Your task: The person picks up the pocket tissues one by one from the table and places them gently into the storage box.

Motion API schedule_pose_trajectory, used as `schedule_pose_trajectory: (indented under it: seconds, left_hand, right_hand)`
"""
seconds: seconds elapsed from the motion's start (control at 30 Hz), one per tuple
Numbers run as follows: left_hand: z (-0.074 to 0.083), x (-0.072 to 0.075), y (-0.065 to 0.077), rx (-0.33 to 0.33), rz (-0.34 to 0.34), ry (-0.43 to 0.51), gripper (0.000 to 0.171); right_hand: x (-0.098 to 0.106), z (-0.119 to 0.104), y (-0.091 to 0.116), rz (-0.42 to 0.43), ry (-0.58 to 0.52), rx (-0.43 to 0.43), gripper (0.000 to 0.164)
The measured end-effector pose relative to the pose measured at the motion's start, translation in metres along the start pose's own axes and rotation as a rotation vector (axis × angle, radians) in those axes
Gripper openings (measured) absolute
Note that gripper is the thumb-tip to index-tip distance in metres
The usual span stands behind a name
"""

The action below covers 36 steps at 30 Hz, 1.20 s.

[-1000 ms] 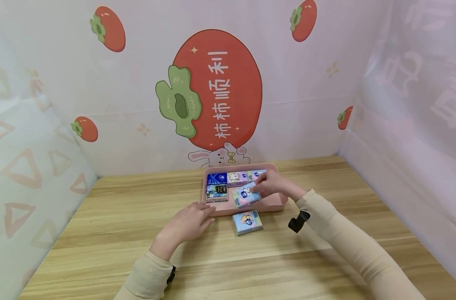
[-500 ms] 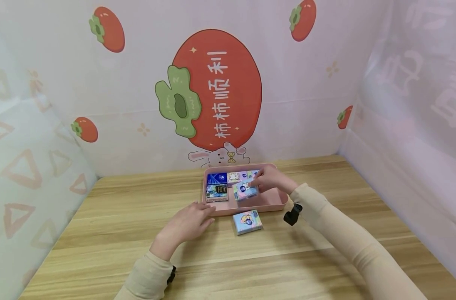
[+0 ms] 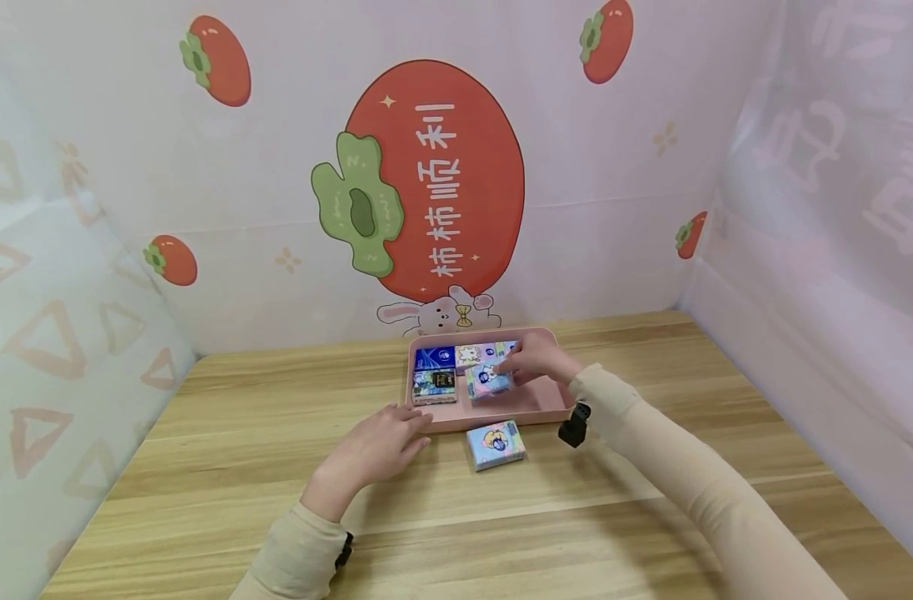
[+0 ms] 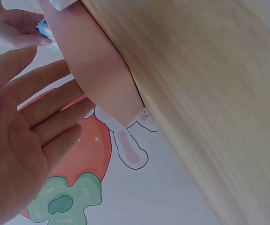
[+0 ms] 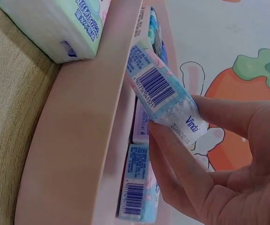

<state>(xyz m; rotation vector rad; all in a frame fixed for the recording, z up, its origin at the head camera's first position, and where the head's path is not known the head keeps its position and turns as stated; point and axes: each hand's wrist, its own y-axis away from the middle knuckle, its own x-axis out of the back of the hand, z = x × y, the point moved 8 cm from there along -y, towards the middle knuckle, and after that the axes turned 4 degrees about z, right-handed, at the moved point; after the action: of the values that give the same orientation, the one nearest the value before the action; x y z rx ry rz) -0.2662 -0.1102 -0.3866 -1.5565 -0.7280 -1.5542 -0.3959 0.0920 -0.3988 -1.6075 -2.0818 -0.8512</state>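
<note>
My right hand (image 3: 539,358) pinches a light blue pocket tissue pack (image 3: 486,382) by one end, low over the front middle of a pink tray (image 3: 535,402). In the right wrist view, thumb and fingers squeeze the end of this tissue pack (image 5: 158,86), which is tilted with its barcode side showing. My left hand (image 3: 377,442) lies at the tray's front left, its extended fingers touching the rim. The left wrist view shows that palm (image 4: 27,122) holding nothing. Another light blue tissue pack (image 3: 496,446) lies on the table in front of the tray.
Inside the tray sit a dark blue tissue pack (image 3: 434,357), a black-labelled patterned pack (image 3: 434,387) and a white-and-pink pack (image 3: 471,355). A further pack is partly hidden behind the right hand. Behind the wooden table (image 3: 261,392) hangs a printed backdrop (image 3: 276,150).
The right hand has brought the held tissue pack back and lower into the tray, beside the patterned pack. The left hand and the pack on the table have stayed in place.
</note>
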Motion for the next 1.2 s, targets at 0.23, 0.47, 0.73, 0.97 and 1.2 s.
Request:
schedule_pose_trajectory:
  seconds: [0.23,0.47,0.73,0.97,1.2]
  left_hand:
    - [0.001,0.0,0.001,0.001,-0.006,-0.005,0.038]
    - [0.001,0.001,0.001,0.015,-0.026,-0.002,0.038]
    - [0.001,0.001,0.001,0.013,-0.03,0.001,0.038]
    - [0.001,0.0,0.001,0.009,-0.028,0.002,0.039]
    - [0.001,0.001,0.0,0.003,-0.011,0.003,0.038]
  right_hand:
    - [-0.003,0.001,-0.005,0.0,0.027,-0.008,0.027]
    - [-0.006,0.0,-0.006,-0.007,0.017,-0.048,0.027]
    - [-0.009,0.0,-0.007,-0.014,0.0,-0.062,0.025]
    - [-0.013,0.001,-0.008,-0.011,-0.012,-0.077,0.025]
    - [-0.015,0.002,-0.011,-0.002,0.002,-0.109,0.032]
